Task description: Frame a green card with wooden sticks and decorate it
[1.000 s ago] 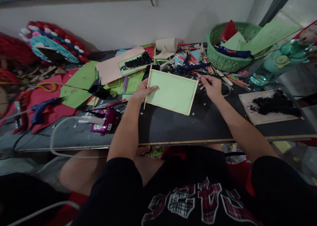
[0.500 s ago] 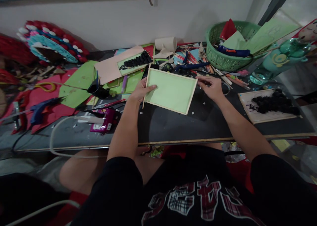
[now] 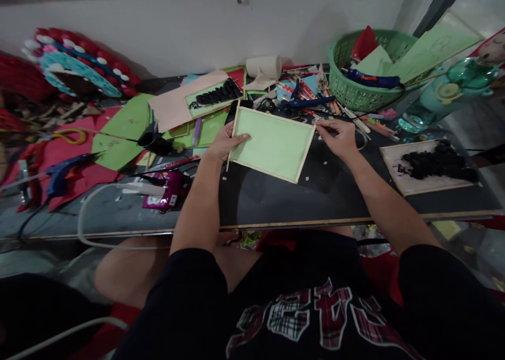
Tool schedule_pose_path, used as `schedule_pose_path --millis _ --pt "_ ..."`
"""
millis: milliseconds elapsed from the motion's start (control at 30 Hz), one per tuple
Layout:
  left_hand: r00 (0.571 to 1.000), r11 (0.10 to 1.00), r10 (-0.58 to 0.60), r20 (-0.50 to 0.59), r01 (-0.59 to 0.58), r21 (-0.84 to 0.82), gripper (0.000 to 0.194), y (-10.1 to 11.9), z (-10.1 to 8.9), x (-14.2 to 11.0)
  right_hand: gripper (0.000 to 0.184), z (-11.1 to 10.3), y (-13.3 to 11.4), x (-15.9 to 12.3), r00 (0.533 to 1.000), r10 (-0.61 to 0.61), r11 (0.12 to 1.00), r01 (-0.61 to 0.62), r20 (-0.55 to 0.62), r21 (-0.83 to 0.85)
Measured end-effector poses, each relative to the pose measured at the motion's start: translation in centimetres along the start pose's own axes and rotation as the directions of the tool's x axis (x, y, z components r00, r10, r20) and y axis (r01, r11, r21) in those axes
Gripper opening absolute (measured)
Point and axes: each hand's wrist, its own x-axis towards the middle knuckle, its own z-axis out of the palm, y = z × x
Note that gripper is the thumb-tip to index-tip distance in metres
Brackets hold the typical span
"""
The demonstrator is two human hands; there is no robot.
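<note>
A light green paper panel (image 3: 272, 145) edged with thin wooden sticks is held up, tilted, above the dark tabletop (image 3: 260, 205). My left hand (image 3: 224, 141) grips its left side, thumb lying over the front and the other fingers behind. At the upper right corner, my right hand (image 3: 337, 136) pinches the stick edge between thumb and fingertips. Behind the panel, a similar green framed card (image 3: 215, 98) carries black twisted pieces. To the right lies another framed card (image 3: 426, 168) with a black fluffy mass on it.
A green basket (image 3: 343, 86) and a teal bottle (image 3: 418, 112) stand at the back right. Blue pliers (image 3: 305, 103) lie among sticks at the back. On the left are a blue glue gun (image 3: 59, 178), a purple box (image 3: 165, 194), a black cup (image 3: 155, 142) and yellow-handled scissors (image 3: 73, 135).
Both hands keep hold of the framed panel, which stays in nearly the same place. The view has shifted only slightly.
</note>
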Motion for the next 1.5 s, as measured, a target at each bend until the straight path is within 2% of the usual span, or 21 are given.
schedule_pose_path --millis 167,433,633,833,933,1100,1300,1500 --pt "1.000 0.999 -0.016 -0.014 0.015 -0.036 0.072 -0.1 0.0 0.1 0.037 0.0 -0.3 0.1 0.998 0.064 0.997 -0.064 0.027 0.031" --pt "1.000 1.000 0.005 -0.019 -0.005 0.000 0.076 -0.4 -0.2 0.1 0.045 0.0 0.2 0.2 0.982 0.167 0.964 -0.181 0.085 0.196" --pt "0.999 0.999 -0.021 -0.037 0.019 -0.032 0.077 -0.1 0.0 0.0 0.048 0.0 0.9 0.2 0.986 0.158 0.939 -0.169 0.063 0.298" --pt "0.997 1.000 -0.002 -0.073 0.001 -0.012 0.075 -0.1 -0.1 0.1 0.043 -0.3 0.8 0.4 0.989 0.150 0.943 -0.145 0.008 0.299" --pt "0.997 1.000 -0.019 -0.081 0.017 -0.026 0.071 -0.1 0.0 0.1 0.041 -0.3 0.9 0.5 0.984 0.177 0.951 -0.171 0.000 0.257" --pt "0.996 0.996 -0.037 -0.080 0.030 -0.086 0.073 0.0 0.4 0.0 0.050 0.1 0.9 0.4 0.977 0.208 0.954 -0.212 0.040 0.213" --pt "0.997 0.998 -0.011 -0.071 0.006 -0.063 0.072 0.1 0.6 -0.1 0.060 0.4 1.3 0.7 0.929 0.338 0.871 -0.369 0.147 0.325" --pt "0.997 0.997 -0.033 -0.065 0.028 -0.075 0.071 0.1 0.5 -0.1 0.060 0.0 1.2 0.9 0.905 0.354 0.838 -0.420 0.237 0.349"
